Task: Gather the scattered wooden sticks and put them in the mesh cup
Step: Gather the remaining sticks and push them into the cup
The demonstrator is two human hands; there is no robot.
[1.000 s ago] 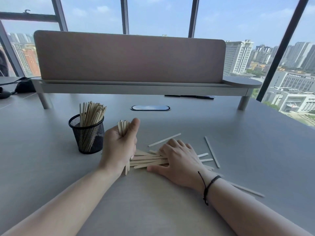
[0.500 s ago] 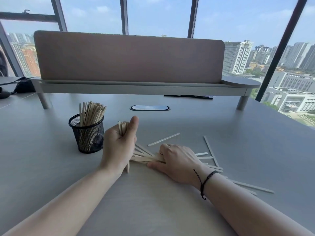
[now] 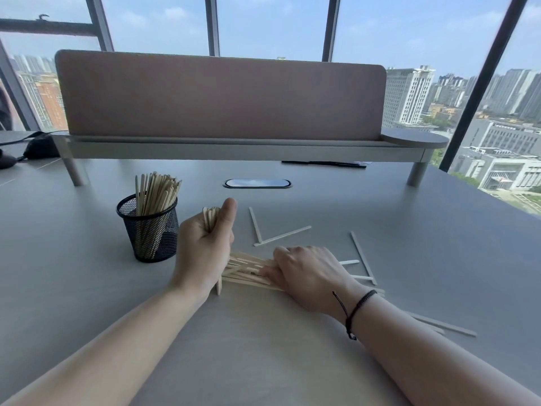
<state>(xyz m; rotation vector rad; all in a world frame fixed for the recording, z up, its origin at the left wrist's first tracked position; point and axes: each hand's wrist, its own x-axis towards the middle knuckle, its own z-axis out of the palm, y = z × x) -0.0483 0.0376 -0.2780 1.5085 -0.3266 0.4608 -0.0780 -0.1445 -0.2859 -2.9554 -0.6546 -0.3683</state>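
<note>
A black mesh cup (image 3: 149,230) stands on the grey table, left of centre, with many wooden sticks upright in it. Just right of the cup, my left hand (image 3: 205,247) is closed around an upright bundle of sticks (image 3: 210,218), whose lower end rests on the table. My right hand (image 3: 307,273) lies flat on a pile of sticks (image 3: 246,269) and presses it toward my left hand. Loose sticks (image 3: 281,235) lie behind the hands, and others (image 3: 363,257) lie to the right and beside my right forearm.
A raised shelf with a pink divider panel (image 3: 219,95) spans the back of the table. A cable port (image 3: 257,183) sits in the table behind the hands. Dark objects (image 3: 38,148) lie at the far left. Large windows stand behind.
My right hand has slid left, sweeping the pile of sticks against my left hand. My left hand keeps its upright bundle in nearly the same place. A stick behind it now shows.
</note>
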